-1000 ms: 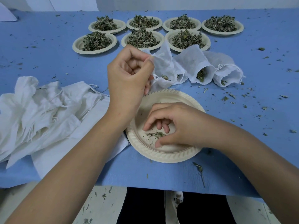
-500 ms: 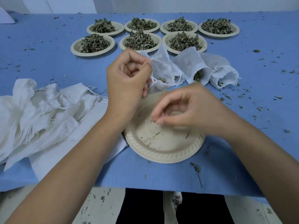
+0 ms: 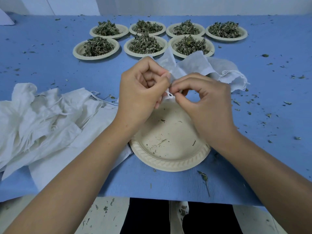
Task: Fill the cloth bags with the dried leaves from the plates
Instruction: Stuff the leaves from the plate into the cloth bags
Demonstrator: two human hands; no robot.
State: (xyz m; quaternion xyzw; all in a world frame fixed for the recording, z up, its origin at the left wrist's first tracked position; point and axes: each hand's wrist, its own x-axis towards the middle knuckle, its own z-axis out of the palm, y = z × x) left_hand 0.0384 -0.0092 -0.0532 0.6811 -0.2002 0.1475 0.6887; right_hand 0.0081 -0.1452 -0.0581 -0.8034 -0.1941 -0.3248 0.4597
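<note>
Left hand [image 3: 143, 93] raised over a nearly empty plate [image 3: 168, 132], fingers curled, pinching the mouth of a cloth bag [image 3: 168, 65], right hand [image 3: 207, 102] meeting it, thumb and forefinger pinching the drawstring [image 3: 169, 95], plates of dried leaves [image 3: 76, 51] beyond on the blue surface [image 3: 50, 68]

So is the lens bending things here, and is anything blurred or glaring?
Head view: wide-angle bending bows the near edge of the table and swells the forearms; light is soft and even, with faint shadows under the near plate and no glare; the left hand and right hand, pinching the cloth bag, look sharp.
</note>
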